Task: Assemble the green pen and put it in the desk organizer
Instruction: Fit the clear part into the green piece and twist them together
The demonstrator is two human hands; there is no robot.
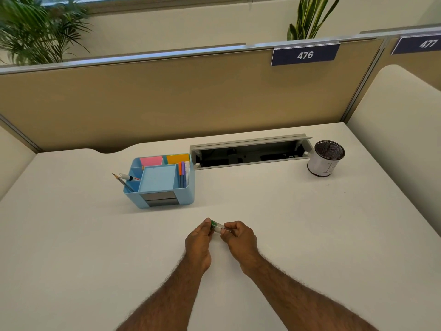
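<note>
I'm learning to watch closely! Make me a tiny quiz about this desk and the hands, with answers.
1. True or false: both hands hold the green pen.
2. Where is the organizer from the hands: A) ahead and left, B) ahead and right, C) behind them?
3. Fill in: the mesh cup stands at the ____ end of the open cable tray.

Key:
1. True. The left hand and right hand pinch it together above the desk.
2. A.
3. Right.
</note>
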